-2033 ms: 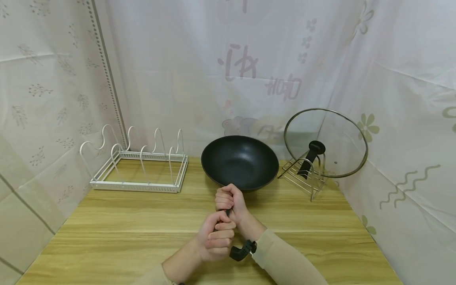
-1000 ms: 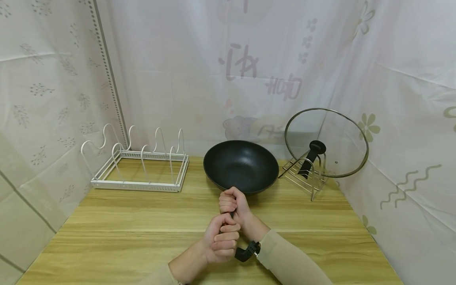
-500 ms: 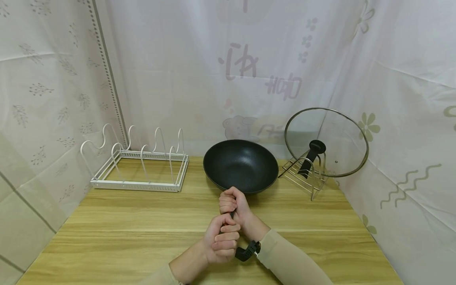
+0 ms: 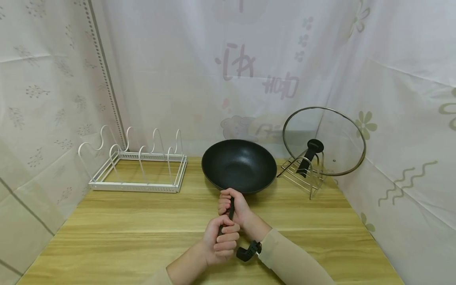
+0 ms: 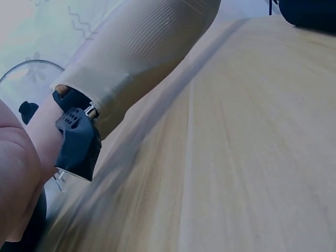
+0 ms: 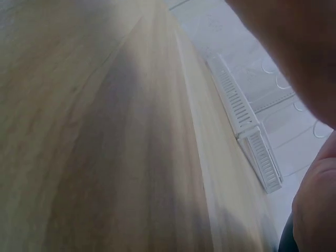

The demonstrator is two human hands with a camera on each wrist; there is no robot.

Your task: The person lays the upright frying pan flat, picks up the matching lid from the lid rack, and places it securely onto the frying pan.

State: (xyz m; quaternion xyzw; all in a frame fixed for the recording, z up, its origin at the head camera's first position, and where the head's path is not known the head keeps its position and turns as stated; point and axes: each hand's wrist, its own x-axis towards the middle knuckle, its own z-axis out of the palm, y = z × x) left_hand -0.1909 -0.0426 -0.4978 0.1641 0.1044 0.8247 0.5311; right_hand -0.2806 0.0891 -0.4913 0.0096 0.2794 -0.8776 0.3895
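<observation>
A black wok [image 4: 238,165] sits near the middle of the wooden table [image 4: 142,229], its bowl facing up and its handle [image 4: 232,208] pointing toward me. My right hand [image 4: 238,208] grips the handle close to the bowl. Lower down, my left hand [image 4: 221,240] holds the same handle, its fingers wrapped round it. A stretch of black handle with red marks shows between the two hands. In the left wrist view the right sleeve [image 5: 142,47] crosses over the table. The right wrist view shows mostly tabletop, and the left forearm [image 6: 294,47] fills its upper right.
A white pot rack [image 4: 137,186] with several curved dividers stands at the left. At the right, a glass lid [image 4: 338,138] with a black knob [image 4: 313,146] leans upright in a small wire stand [image 4: 303,182]. Patterned curtains [image 4: 178,79] close off the back and sides.
Over the last two seconds the wok has shifted slightly toward me. More of the handle now shows between the hands. Both hands stay on it, and the head view has turned slightly.
</observation>
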